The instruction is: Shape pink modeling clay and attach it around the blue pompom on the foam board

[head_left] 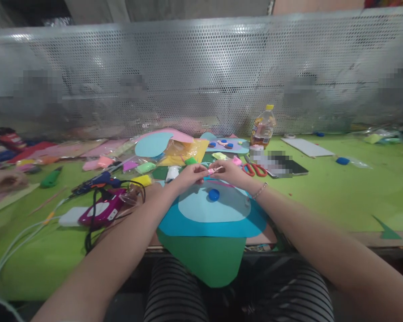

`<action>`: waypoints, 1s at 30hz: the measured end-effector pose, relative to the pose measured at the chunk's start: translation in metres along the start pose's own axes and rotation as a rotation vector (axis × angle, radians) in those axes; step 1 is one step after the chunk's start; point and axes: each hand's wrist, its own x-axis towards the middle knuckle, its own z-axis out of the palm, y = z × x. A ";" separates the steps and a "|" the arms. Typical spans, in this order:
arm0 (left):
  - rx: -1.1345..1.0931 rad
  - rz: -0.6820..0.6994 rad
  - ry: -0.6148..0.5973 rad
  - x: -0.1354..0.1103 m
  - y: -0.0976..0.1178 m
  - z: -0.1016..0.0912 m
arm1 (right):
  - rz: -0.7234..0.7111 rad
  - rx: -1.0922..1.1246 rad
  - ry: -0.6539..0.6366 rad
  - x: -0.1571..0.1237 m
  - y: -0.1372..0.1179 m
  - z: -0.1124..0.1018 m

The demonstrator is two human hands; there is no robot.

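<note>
My left hand [195, 174] and my right hand [231, 172] meet above the far edge of the layered paper, fingers pinched. Between their fingertips is a small pink piece [211, 171], which looks like soft modelling clay; both hands touch it. Below them a light blue paper shape [201, 209] lies on a darker blue sheet [181, 223], and a green sheet [208, 259] hangs over the table edge underneath. One round blue clay piece [214, 194] sits on the light blue paper.
Orange-handled scissors [254, 170], a tablet-like dark slab [287, 166] and a drink bottle [263, 127] stand or lie beyond my right hand. Leftward are a glue gun [96, 182], a purple device [102, 209] with cables, and clay packets [145, 167]. Another person's hand [11, 179] is at far left.
</note>
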 end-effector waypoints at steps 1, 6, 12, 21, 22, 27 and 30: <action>0.001 0.000 -0.012 0.000 0.000 0.000 | -0.008 -0.003 -0.005 0.000 0.000 0.001; -0.032 -0.006 0.007 0.002 -0.003 -0.001 | -0.063 -0.060 0.009 -0.001 -0.002 0.002; -0.112 -0.010 0.041 0.001 0.000 -0.001 | -0.083 -0.148 0.056 0.001 -0.003 0.000; -0.249 -0.031 0.029 0.001 0.003 -0.001 | -0.002 -0.088 0.080 0.000 -0.004 0.000; -0.291 -0.040 0.027 0.001 0.003 -0.001 | 0.024 -0.080 0.085 0.000 -0.005 0.000; -0.391 -0.083 0.086 0.001 0.006 -0.001 | 0.097 0.033 0.102 0.001 -0.005 -0.003; -0.368 -0.089 0.142 0.003 0.003 -0.003 | 0.096 0.091 0.096 0.001 -0.002 -0.003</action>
